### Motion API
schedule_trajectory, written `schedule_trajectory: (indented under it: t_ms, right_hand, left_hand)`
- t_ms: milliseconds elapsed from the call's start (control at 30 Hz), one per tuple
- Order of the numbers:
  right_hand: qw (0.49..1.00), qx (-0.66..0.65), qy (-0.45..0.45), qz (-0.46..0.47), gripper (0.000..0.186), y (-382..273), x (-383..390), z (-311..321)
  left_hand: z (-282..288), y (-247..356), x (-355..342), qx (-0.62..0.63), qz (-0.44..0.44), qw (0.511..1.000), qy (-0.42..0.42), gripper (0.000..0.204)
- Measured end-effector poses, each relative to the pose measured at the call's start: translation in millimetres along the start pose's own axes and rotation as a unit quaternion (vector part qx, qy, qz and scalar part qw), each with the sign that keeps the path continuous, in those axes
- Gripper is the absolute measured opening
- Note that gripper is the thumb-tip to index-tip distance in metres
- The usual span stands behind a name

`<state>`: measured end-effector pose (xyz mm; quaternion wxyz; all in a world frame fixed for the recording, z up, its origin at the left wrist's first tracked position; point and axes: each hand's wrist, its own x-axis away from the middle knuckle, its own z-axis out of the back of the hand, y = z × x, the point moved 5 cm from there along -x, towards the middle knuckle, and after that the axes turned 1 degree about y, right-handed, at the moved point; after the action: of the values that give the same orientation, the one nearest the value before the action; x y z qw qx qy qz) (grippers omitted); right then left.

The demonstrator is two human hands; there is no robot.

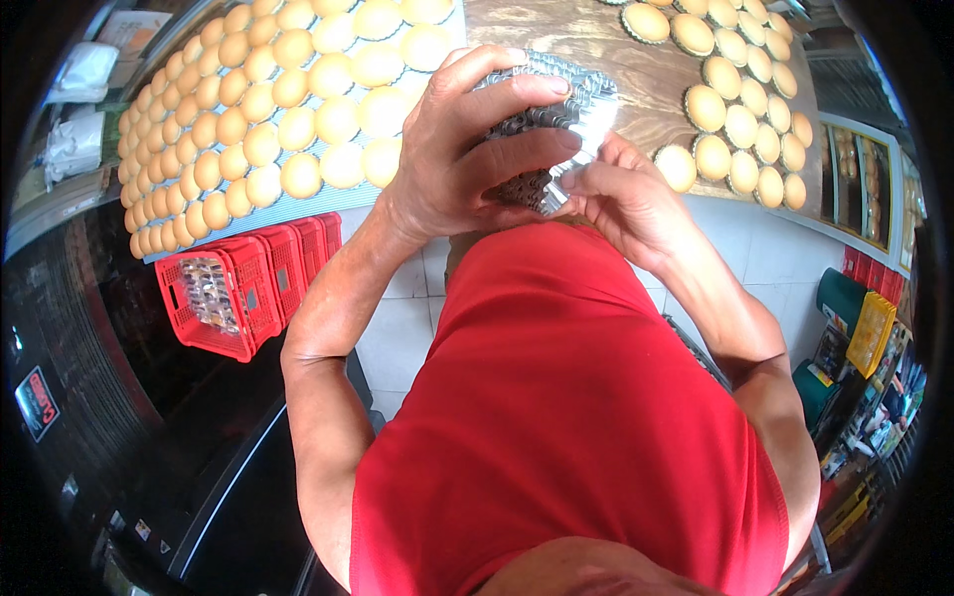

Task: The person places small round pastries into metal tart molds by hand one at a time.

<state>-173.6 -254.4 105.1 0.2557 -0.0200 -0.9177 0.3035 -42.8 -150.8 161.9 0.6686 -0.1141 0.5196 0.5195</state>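
A stack of silvery fluted tart tins [588, 91] is held close in front of my chest, above the near edge of the wooden table. My left hand [462, 144] wraps round the stack from the left, its fingers spread across the tins. At the stack's lower right end, my right hand [631, 204] grips the rims between thumb and fingers. Whether it has one tin or several there, I cannot tell. Some of the tins are hidden behind my fingers.
Many round golden cakes [261, 144] lie in rows on a ribbed sheet at the left. More cakes [712, 157], several in fluted tins, stand on the wooden table [621, 74] at the right. Red plastic crates [260, 283] are below the table's left side.
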Motion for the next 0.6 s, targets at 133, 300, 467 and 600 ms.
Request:
schedule_trajectory:
  t_ms: [133,300,467,600]
  right_hand:
    - [0.998,-0.056,0.017,-0.026,0.039,6,1,-4]
    - [0.997,-0.066,0.010,-0.029,0.039,4,0,-14]
    - [0.999,-0.032,0.026,-0.009,0.037,3,-5,-14]
    - [0.999,-0.045,0.009,-0.008,0.035,9,1,-4]
  left_hand:
    - [-3,1,3,0.012,-0.001,1.000,0.007,0.045]
    - [-3,-1,6,-0.006,-0.060,0.998,-0.016,0.051]
    - [1,-2,4,-0.025,-0.026,0.999,-0.018,0.050]
    - [0,-1,5,-0.006,-0.002,1.000,-0.002,0.045]
